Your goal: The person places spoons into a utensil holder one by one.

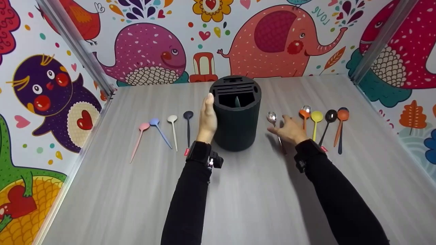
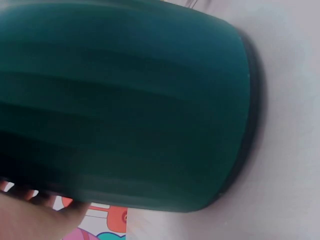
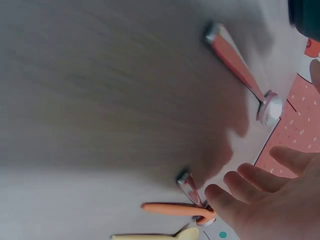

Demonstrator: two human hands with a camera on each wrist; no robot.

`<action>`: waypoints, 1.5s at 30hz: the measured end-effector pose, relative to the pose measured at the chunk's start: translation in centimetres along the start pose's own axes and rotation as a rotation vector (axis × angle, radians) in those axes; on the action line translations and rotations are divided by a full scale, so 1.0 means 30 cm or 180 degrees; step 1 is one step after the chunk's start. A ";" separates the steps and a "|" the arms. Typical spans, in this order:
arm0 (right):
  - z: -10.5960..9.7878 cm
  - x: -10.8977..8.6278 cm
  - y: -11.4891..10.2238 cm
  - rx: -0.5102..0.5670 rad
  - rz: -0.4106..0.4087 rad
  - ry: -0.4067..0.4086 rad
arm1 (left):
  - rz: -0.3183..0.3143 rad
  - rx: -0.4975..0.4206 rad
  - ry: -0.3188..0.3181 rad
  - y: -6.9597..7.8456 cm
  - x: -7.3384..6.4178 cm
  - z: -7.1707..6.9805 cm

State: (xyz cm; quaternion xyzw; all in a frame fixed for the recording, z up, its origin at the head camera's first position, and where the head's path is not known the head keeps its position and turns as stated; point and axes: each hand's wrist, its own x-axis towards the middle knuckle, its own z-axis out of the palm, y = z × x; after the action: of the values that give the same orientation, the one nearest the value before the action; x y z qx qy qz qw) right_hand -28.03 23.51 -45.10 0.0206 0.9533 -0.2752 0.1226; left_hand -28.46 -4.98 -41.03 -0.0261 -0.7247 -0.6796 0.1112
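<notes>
A dark green, cylindrical utensil holder [image 1: 236,131] stands upright on the table, with slots and a larger opening in its black top. My left hand [image 1: 208,117] rests along its left side, the fingers extended up toward the rim; in the left wrist view the holder's wall partly hides the fingers. My right hand [image 1: 289,130] hovers with spread fingers over a spoon with a silver bowl [image 1: 271,117], apart from it. In the right wrist view this spoon's handle [image 3: 233,60] looks reddish. Just right of that hand lie an orange spoon [image 1: 305,123] and another silver-bowled spoon [image 1: 306,109].
Further right lie a yellow spoon [image 1: 316,116], a black spoon [image 1: 330,116] and an orange spoon [image 1: 343,114] overlapping a dark blue one. On the left lie pink [image 1: 144,126], blue [image 1: 154,121], white [image 1: 172,118] and dark [image 1: 188,115] spoons. Patterned panels border the table.
</notes>
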 end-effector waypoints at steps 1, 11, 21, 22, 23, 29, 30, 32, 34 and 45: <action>0.004 -0.001 0.000 -0.0036 0.0017 -0.0028 | 0.0010 -0.0003 -0.0001 0.001 0.000 0.000; 0.038 -0.004 -0.005 -0.0340 -0.0001 -0.0013 | -0.0083 0.0081 0.0006 0.001 -0.003 -0.001; 0.063 -0.004 -0.005 -0.0790 -0.0077 0.0211 | -0.0013 0.0055 0.0041 -0.002 -0.001 -0.001; 0.063 -0.005 -0.006 -0.0790 -0.0067 0.0196 | -0.0011 0.0066 0.0040 -0.002 -0.002 -0.002; 0.062 -0.004 -0.005 -0.0775 -0.0054 0.0173 | -0.0008 0.0076 0.0042 -0.002 -0.002 -0.002; 0.058 -0.003 0.000 -0.0636 0.0044 -0.0015 | -0.0033 0.0097 0.0012 0.001 -0.002 -0.001; 0.059 -0.003 0.001 -0.0622 0.0046 -0.0038 | -0.0043 0.0092 -0.0002 0.001 -0.002 -0.002; 0.062 -0.002 0.003 -0.0604 0.0052 -0.0066 | -0.0053 0.0096 -0.0029 0.002 -0.003 -0.002; 0.067 -0.001 0.005 -0.0612 0.0060 -0.0080 | -0.0059 0.0092 -0.0050 0.003 -0.005 -0.003; 0.078 0.004 0.004 -0.0774 -0.0011 0.0221 | -0.0117 0.0080 -0.0056 0.001 -0.008 -0.004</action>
State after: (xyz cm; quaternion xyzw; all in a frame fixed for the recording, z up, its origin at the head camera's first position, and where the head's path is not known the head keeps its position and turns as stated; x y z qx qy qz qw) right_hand -27.60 22.38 -47.10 0.0135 0.9834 -0.1569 0.0906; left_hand -28.19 -5.07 -41.05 -0.0174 -0.7344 -0.6721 0.0927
